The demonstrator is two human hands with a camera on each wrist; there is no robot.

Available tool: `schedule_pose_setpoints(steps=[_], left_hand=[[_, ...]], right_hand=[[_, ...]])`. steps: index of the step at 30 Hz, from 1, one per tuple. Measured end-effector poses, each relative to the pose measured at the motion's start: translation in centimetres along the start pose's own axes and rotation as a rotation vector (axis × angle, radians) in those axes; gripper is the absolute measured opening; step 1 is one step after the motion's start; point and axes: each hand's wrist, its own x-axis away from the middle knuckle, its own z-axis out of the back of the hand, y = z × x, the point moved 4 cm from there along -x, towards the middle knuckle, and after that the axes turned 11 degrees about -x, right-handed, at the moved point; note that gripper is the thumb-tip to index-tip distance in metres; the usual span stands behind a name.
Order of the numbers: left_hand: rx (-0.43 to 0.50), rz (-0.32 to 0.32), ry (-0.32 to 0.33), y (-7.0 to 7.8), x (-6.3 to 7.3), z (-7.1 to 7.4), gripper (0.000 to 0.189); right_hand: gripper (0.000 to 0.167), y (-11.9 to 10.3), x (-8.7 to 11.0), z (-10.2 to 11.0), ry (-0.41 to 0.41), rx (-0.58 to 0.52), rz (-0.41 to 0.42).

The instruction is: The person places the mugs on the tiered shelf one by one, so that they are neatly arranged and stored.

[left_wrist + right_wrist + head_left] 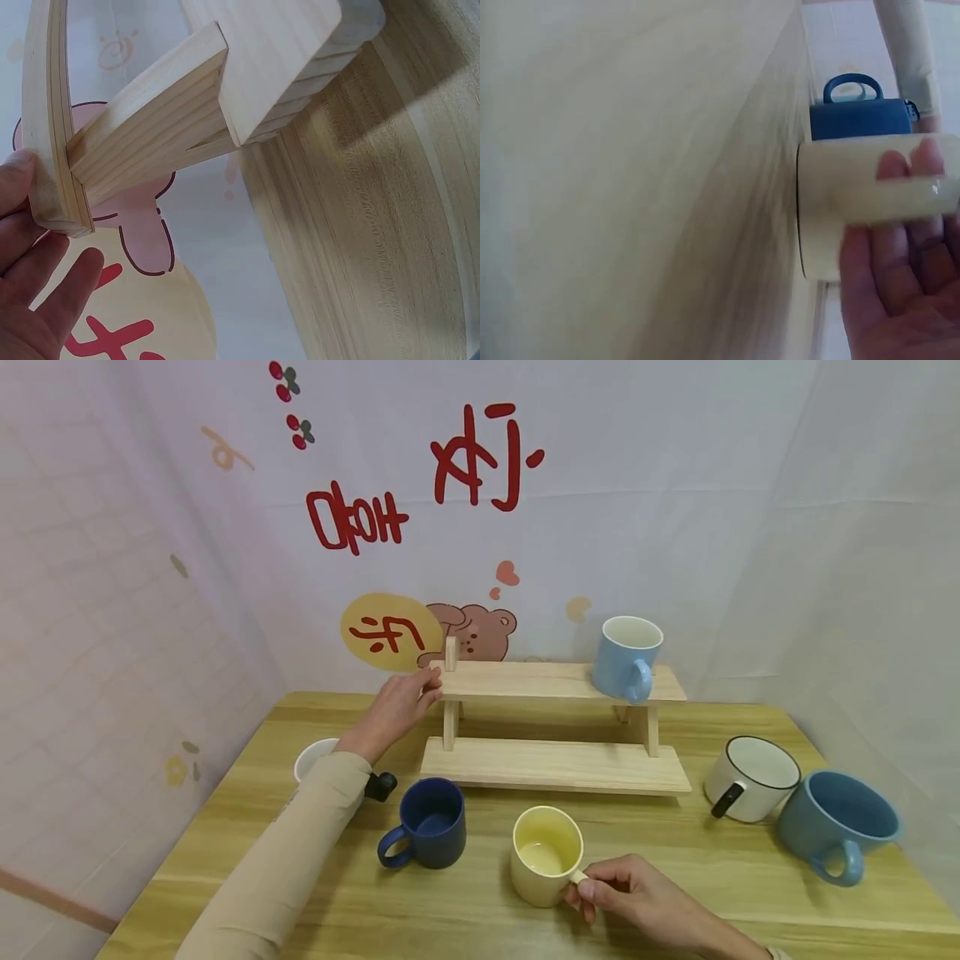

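My left hand [396, 706] grips the left end of the upper board of a two-tier wooden shelf [517, 680]; in the left wrist view the thumb and fingers [64, 296] meet around the board's end [46, 172]. Near the table's front, my right hand [637, 897] holds a pale yellow mug [534, 878] by its handle. That mug stands upright, and the right wrist view shows the fingers [889, 262] at the handle [900, 201]. A light blue mug [619, 664] stands on the upper board's right part, handle toward me. The lower board [555, 766] is bare.
A dark blue mug [438, 835] stands left of the yellow one. Partly hidden behind my left forearm is a white mug [309, 758] with a black handle. To the right are a white, black-rimmed mug [742, 797] and a large blue mug [813, 822]. Printed cloth hangs behind.
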Motion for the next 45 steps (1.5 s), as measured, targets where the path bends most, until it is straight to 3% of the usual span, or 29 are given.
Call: schedule_pose_setpoints(steps=[11,16,27,35,45], left_hand=[[0.017,0.017,0.014,-0.3,0.8,-0.5,0.029],[0.014,0.003,0.026,-0.2,0.8,-0.5,0.025],[0.007,0.020,0.018,-0.5,0.4,-0.4,0.029],[0.012,0.003,0.031,-0.3,0.3,-0.4,0.028],[-0.001,0.019,0.022,-0.1,0.0,-0.3,0.032]], right_hand=[[0.033,-1.0,-0.2,0.5,0.171,-0.020,-0.059],[0.033,-2.7,-0.7,0.8,0.253,-0.047,-0.002],[0.033,-6.9,-3.0,2.2,0.418,-0.070,0.260],[0.037,-9.6,-4.7,3.5,0.582,-0.060,0.302],[0.037,-11.6,-6.8,4.7,0.621,-0.033,0.330]])
